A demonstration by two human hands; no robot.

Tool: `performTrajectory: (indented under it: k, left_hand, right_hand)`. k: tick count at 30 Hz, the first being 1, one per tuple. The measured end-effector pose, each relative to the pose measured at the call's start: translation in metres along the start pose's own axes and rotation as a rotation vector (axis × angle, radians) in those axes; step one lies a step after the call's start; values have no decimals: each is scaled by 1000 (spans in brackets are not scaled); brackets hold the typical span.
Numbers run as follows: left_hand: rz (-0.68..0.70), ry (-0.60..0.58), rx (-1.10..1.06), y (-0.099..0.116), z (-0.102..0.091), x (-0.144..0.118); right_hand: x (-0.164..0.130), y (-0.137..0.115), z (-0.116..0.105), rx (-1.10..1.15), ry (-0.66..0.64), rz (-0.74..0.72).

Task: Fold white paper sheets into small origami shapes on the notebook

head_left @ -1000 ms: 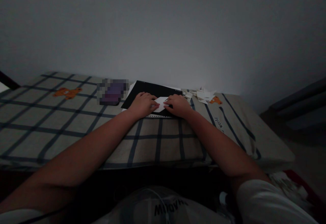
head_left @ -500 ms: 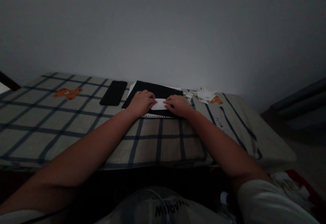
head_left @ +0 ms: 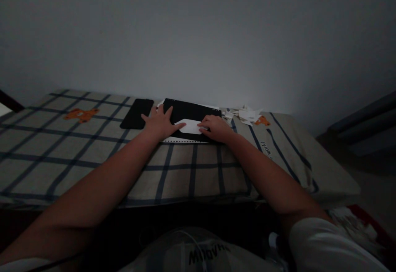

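Observation:
A small white piece of paper (head_left: 191,127), pointed at its left end, lies on a black cover or sheet (head_left: 188,110) with white dotted holes along its edges. My left hand (head_left: 160,124) is spread over the black sheet's left part, its thumb at the paper's left tip. On the paper's right end, my right hand (head_left: 215,127) has its thumb and fingers pinched. White sheets with a punched edge (head_left: 185,141) show beneath the black one.
A black phone-like slab (head_left: 136,113) lies left of the sheets. Several white paper scraps (head_left: 247,115) are heaped on the right. The checked cloth (head_left: 93,148) covers the table, which meets a grey wall (head_left: 198,41) behind.
My left hand has let go of the paper's left side, moved left and spread its fingers. More of the paper's pointed left end shows. The right hand has stayed in place.

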State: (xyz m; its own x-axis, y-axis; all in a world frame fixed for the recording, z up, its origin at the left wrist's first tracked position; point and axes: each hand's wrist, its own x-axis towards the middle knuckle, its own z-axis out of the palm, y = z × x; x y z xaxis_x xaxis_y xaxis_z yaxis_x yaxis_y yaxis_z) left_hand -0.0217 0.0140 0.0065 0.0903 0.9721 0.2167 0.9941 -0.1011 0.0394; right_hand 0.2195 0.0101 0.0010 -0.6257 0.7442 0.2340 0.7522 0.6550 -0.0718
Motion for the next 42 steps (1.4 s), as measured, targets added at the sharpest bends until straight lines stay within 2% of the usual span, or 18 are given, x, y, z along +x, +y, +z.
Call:
performTrajectory:
  k: [4,12,20,26,30,33,36,39,42]
  left_hand:
    - [-45,-88,-15,-2,-1,3]
    - [1,-124,-22,-4,-3,6]
    - [93,-14,24,2,-5,0]
    - [47,-40,-4,2,-5,1]
    - [80,7,-7,0,-2,1]
    - [177,79,-27,1,0,1]
    - [399,123,-86,3,0,1]
    - [645,79,-122,9,0,0]
    - [754,42,-130,13,1,-1]
  right_hand:
    - [0,-2,-1,2,-13,12]
    - [0,0,1,-5,-13,12]
    - [0,-2,-1,0,-9,17]
    - [0,-1,0,7,-2,10]
    - [0,0,1,9,4,9]
    - [0,0,1,6,-3,16]
    - [0,0,1,10,2,19]
    - [0,0,1,12,2,15]
    - [0,0,2,18,7,6]
